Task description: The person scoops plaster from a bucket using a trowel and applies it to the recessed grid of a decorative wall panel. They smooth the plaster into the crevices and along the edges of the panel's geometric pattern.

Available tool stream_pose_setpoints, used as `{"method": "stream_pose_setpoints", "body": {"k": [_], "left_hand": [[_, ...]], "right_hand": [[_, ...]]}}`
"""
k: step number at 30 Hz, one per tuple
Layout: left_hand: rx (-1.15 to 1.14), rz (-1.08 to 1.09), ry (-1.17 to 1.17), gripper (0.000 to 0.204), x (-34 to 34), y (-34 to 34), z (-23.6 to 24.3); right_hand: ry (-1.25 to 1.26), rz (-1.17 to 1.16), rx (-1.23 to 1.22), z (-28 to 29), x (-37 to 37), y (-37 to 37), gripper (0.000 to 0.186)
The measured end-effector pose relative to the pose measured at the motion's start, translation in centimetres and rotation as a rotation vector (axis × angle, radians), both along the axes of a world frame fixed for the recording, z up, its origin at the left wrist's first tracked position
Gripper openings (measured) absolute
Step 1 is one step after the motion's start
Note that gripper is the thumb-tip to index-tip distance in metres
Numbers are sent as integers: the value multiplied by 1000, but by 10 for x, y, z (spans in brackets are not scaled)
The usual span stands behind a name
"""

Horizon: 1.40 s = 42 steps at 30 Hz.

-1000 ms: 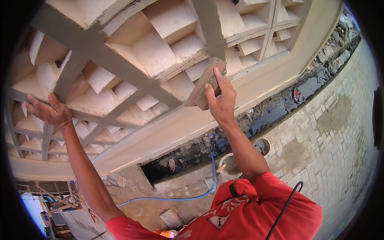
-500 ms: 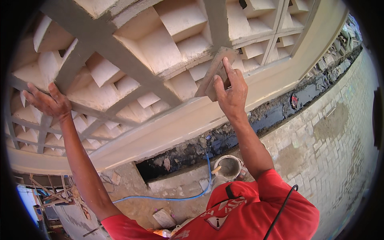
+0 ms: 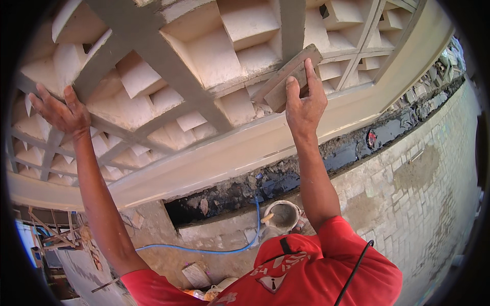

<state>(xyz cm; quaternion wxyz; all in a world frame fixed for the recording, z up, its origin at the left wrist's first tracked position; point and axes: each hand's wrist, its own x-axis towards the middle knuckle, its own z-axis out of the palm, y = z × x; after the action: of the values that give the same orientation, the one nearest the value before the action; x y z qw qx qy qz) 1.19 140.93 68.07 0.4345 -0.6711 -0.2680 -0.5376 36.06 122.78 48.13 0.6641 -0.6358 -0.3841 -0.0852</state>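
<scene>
My right hand (image 3: 308, 109) grips a wooden-looking plastering float (image 3: 288, 79), with the index finger and thumb laid along its back. The float lies slantwise against the lower part of a wall of pale ventilation blocks (image 3: 214, 56), where a grey mortar band (image 3: 292, 30) comes down. The float's working face is hidden. Off to the left, my left hand (image 3: 62, 113) has its fingers spread and holds nothing. It rests on or close to the grey joints between the blocks; exact contact cannot be made out.
Below the blocks runs a smooth cream ledge (image 3: 245, 145). A ditch with dark wet sludge (image 3: 339, 155) follows the wall's foot. A bucket of grey mix (image 3: 283, 215) with a wooden handle in it, a blue hose (image 3: 219, 251) and a loose block (image 3: 196, 275) are near me. Paving (image 3: 408, 204) lies right.
The view has shifted, so the wall appears farther right and higher. My right hand has tilted the float to a flatter slant and moved it slightly right. My left hand stays at the blocks.
</scene>
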Motion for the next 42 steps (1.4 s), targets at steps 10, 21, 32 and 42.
{"method": "stream_pose_setpoints", "body": {"k": [10, 21, 32, 42], "left_hand": [[-3, 2, -16, 73, -2, 2, 1], [74, -19, -30, 69, 2, 8, 0], [93, -53, -34, 67, 5, 12, -2], [123, -51, -16, 66, -1, 12, 0]], "right_hand": [[-13, 91, -30, -21, -13, -11, 50], [-138, 199, -181, -36, -16, -18, 51], [-488, 94, -243, -27, 21, -9, 55], [-457, 65, -155, 29, 31, -15, 55]]}}
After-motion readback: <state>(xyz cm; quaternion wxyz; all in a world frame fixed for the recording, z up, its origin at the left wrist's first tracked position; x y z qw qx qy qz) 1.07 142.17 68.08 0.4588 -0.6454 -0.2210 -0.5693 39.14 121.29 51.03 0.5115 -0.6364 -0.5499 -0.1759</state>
